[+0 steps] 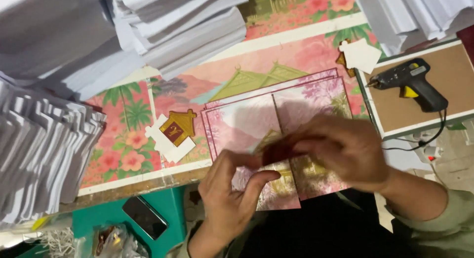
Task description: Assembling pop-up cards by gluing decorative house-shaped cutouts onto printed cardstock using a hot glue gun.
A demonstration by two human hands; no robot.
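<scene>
My left hand (229,196) and my right hand (340,149) meet over a stack of pink printed cards (247,122) lying open on the table. Between their fingertips is a small dark red and gold piece (274,152), blurred by motion; both hands pinch it. The cards show pink trees and a gold house picture. To the left, a small gold and maroon house-shaped cutout (177,128) rests on a white house-shaped backing (168,144).
Tall stacks of white folded paper (163,26) fill the back left, and fanned white card pieces (39,154) the left edge. A black and yellow glue gun (412,83) lies on a brown board (444,65) at right. A dark phone (144,217) sits on a green stool below.
</scene>
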